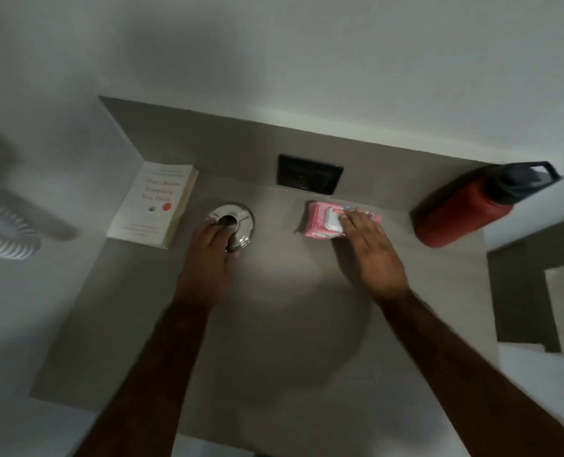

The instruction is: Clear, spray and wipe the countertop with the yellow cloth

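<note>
A grey countertop (274, 324) fills the middle of the head view. My left hand (208, 258) wraps its fingers around the near side of a shiny steel cup (238, 219) standing at the back left. My right hand (373, 252) lies with spread fingers on the near right part of a pink wipes pack (320, 219) with a white flip lid, at the back centre. A white paperback book (155, 206) lies flat at the far left against the wall. A red bottle (462, 212) with a black lid stands at the far right. No yellow cloth or spray bottle is in view.
A black socket plate (308, 174) sits in the grey backsplash behind the wipes. White walls close the counter at the back and left. A ribbed white object (4, 235) lies off the counter to the left. The counter's right edge drops away beside the red bottle.
</note>
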Available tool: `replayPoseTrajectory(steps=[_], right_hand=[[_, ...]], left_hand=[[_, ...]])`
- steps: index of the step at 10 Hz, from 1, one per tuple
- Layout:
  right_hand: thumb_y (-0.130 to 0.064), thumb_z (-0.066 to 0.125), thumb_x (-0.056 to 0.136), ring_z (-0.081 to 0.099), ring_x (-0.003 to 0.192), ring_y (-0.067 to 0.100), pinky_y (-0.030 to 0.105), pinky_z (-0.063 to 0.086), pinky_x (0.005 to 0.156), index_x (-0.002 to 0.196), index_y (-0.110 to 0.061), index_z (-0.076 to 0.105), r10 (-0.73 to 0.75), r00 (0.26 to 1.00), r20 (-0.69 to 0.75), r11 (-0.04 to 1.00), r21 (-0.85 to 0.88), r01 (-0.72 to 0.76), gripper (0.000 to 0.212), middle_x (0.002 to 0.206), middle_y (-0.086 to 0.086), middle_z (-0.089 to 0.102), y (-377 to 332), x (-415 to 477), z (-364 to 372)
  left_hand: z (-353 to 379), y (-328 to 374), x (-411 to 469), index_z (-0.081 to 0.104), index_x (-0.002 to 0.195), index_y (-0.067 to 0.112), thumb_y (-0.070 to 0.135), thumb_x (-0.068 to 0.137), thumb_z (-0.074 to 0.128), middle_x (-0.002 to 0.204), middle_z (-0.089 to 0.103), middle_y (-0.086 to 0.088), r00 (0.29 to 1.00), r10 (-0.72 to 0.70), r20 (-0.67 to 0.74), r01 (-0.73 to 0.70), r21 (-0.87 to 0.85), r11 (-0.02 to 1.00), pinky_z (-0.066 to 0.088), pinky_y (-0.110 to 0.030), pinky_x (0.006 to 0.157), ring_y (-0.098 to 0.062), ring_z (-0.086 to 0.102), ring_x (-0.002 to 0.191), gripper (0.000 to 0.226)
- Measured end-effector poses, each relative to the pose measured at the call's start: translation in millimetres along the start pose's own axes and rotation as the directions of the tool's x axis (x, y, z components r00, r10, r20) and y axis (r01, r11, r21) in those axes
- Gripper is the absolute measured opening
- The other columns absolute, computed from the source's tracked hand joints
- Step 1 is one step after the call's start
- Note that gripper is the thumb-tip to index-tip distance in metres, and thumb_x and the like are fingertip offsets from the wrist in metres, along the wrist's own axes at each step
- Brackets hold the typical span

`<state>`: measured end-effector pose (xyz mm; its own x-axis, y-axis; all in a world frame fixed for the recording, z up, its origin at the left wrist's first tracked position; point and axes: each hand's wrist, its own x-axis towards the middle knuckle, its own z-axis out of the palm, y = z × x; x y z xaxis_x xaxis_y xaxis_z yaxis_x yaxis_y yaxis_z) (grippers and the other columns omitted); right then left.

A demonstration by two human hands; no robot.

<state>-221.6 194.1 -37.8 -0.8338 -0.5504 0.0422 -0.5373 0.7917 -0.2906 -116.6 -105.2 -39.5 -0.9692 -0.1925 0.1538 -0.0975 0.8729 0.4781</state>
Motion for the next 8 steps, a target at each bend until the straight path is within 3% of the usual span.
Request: replayPoseTrajectory(steps=[1,2,3,5,6,8], right_hand=[[-0.006,0.036,0.097,0.044,0.147,0.044,0.056,0.028,0.125,0.149,0.004,0.05,-0.044,0.999,0.027,0.996,-0.07,0.046,0.054,0.155,0.026,0.048,15.5,9.6,5.7],[-0.011,0.036,0.097,0.037,0.153,0.037,0.05,0.02,0.13,0.156,-0.001,0.04,-0.004,0.998,0.068,0.991,-0.133,0.013,0.06,0.162,0.021,0.04,14.8,14.3,16.1],[-0.028,0.041,0.105,0.028,0.158,0.031,0.048,0.021,0.131,0.16,-0.003,0.033,0.043,0.999,0.001,0.991,-0.123,-0.043,0.06,0.168,0.017,0.031,14.0,9.6,33.2],[-0.058,0.039,0.104,0.01,0.163,0.024,0.04,0.01,0.133,0.166,-0.012,0.014,0.032,0.998,0.061,0.992,-0.125,-0.024,0.081,0.174,0.01,0.012,26.9,21.3,44.1],[-0.065,0.039,0.102,0.007,0.163,0.023,0.038,0.007,0.131,0.166,-0.015,0.01,0.035,0.996,0.08,0.993,-0.113,-0.026,0.087,0.175,0.008,0.009,29.3,25.5,45.6],[-0.067,0.04,0.101,0.009,0.163,0.027,0.048,0.015,0.132,0.165,-0.008,0.014,-0.015,1.0,-0.014,0.987,-0.16,0.013,0.091,0.174,0.012,0.011,18.4,23.0,30.8]], left_hand=[[14.6,6.4,28.0,0.063,0.126,-0.007,0.003,0.087,0.068,0.13,0.061,-0.026,0.999,-0.011,0.051,0.009,0.056,0.998,0.037,-0.049,0.115,-0.047,0.05,0.129,0.041],[24.9,2.1,49.2,0.058,0.133,-0.005,0.004,0.087,0.067,0.138,0.055,-0.026,0.996,-0.051,0.078,0.042,0.109,0.993,0.035,-0.046,0.117,-0.045,0.047,0.131,0.048],[33.5,-5.7,61.5,0.054,0.141,-0.001,0.002,0.09,0.062,0.148,0.046,-0.024,0.996,-0.058,0.072,0.051,0.097,0.994,0.033,-0.043,0.12,-0.041,0.043,0.137,0.052],[48.1,-23.2,72.4,0.041,0.151,0.003,0.006,0.099,0.053,0.163,0.027,-0.018,0.994,-0.022,0.111,0.0,0.19,0.982,0.023,-0.043,0.126,-0.038,0.024,0.152,0.054],[48.9,-27.8,70.9,0.039,0.153,0.004,0.005,0.099,0.052,0.164,0.028,-0.016,0.992,-0.009,0.124,-0.014,0.182,0.983,0.023,-0.045,0.126,-0.038,0.022,0.153,0.055],[41.0,-15.5,65.9,0.027,0.157,0.005,0.019,0.09,0.06,0.165,0.025,-0.018,0.995,0.035,0.093,-0.064,0.331,0.941,0.017,-0.058,0.125,-0.037,0.02,0.154,0.077]])
